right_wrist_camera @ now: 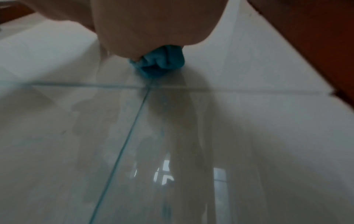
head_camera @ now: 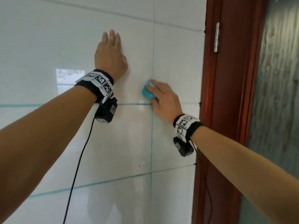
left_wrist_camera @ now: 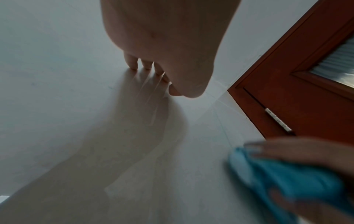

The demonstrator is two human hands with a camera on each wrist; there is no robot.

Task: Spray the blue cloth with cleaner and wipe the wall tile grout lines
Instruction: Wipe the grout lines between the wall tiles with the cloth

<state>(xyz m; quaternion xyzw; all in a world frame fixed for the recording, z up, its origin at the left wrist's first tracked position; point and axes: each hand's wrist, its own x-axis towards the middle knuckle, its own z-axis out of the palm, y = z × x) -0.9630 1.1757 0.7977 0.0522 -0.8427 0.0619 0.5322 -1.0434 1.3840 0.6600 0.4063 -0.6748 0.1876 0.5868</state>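
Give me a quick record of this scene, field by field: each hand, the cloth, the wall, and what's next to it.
left hand: flat on the wall tile, fingers straight
right hand: holds blue cloth, pressing it on the vertical grout line
wall tile: glossy white
to the right: red-brown door frame with metal hinge

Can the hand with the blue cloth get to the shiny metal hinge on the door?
Probably yes: the right hand holding the bunched blue cloth is near the red-brown wooden door frame, with only bare tile between.
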